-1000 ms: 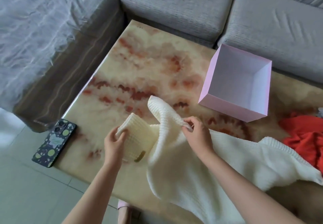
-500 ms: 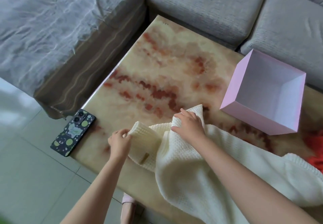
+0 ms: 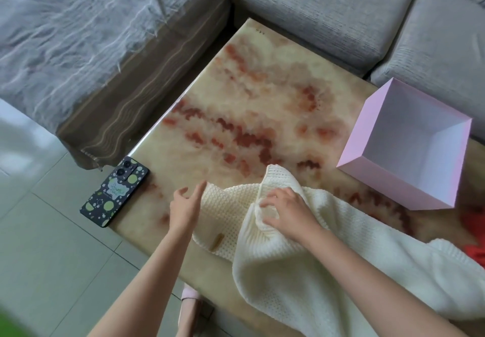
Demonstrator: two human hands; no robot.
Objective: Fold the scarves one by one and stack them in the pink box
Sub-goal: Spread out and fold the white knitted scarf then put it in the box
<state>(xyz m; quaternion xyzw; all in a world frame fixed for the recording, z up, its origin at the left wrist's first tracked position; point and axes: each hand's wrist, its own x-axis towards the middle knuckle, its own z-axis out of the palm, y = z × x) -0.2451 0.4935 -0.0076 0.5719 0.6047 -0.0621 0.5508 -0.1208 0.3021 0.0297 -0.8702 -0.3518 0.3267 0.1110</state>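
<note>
Your right hand [image 3: 287, 212] curls on a fold of the cream scarf [image 3: 328, 271]. Your left hand [image 3: 185, 206], fingers loose, sits at its left corner. Scarf lies on the tabletop [image 3: 262, 100], pink box [image 3: 393, 179] near, to the right.

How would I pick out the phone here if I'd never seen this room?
Find the marbled cream-and-red table in front of the grey sofa. At its near left corner, left of the cream scarf, lies the phone, cameras facing up. Its dark case dotted with pale green circles sets it apart from everything around it.
</note>
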